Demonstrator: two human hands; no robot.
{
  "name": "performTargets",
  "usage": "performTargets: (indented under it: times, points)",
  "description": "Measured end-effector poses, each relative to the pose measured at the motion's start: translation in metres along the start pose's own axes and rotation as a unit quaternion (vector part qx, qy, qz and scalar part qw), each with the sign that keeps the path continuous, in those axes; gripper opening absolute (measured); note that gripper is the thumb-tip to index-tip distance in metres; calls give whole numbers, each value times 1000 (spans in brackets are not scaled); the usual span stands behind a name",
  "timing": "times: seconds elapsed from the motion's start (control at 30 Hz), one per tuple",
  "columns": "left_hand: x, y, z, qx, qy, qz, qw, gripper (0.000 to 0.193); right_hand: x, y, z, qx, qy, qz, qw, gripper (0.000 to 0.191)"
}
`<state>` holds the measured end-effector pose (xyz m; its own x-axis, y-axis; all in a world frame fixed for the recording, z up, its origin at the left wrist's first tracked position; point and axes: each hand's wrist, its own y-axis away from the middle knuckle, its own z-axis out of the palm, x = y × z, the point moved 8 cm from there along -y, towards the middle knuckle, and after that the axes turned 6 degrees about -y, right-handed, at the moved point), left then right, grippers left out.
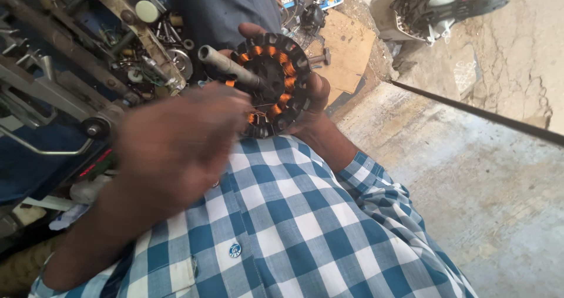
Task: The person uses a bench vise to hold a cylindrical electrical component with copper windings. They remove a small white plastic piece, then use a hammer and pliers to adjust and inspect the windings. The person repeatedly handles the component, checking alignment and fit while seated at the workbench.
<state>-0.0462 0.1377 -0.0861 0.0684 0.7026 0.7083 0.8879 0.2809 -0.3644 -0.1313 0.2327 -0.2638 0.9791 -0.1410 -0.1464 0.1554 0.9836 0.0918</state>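
Blurring left hand (176, 145), perhaps touching stator (273, 83).

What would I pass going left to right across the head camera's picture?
Cluttered metal tools and parts → blurred left hand → round motor stator with copper windings → right hand holding it → cardboard sheet → thin dark rod.

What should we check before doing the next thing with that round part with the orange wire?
1. Right hand grips the motor stator from behind: ok.
2. Copper coils visible around the ring: ok.
3. Metal shaft sticks out of the middle: ok.
4. Left hand placement: cannot tell, blurred.
5. Loose wire end held: cannot tell.
6. Cluttered workbench offers a bare spot: not ok.
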Motion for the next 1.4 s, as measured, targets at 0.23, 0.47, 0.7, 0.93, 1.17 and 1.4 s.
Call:
performTargets:
  times: [0.23,0.47,0.7,0.93,1.17,1.4]
  points:
    - [-15,21,47,-83,-74,-4,994,38,2,-5,11,-20,40,-12,999,113]
    - [-7,4,34,-51,-88,11,995,43,5,-6,7,-16,34,-6,999,112]
    - [-12,4,6,-31,-28,-23,999,38,1,-2,-6,5,50,-15,999,115]
    - [-17,0,-9,-9,-24,-47,999,33,1,-3,-7,0,41,-8,999,114]
    - [-13,14,41,-77,-66,9,995,46,8,-4,0,15,43,5,999,114]
    - [-29,14,39,-71,-78,-15,994,40,9,-3,-16,7,-3,14,1000,113]
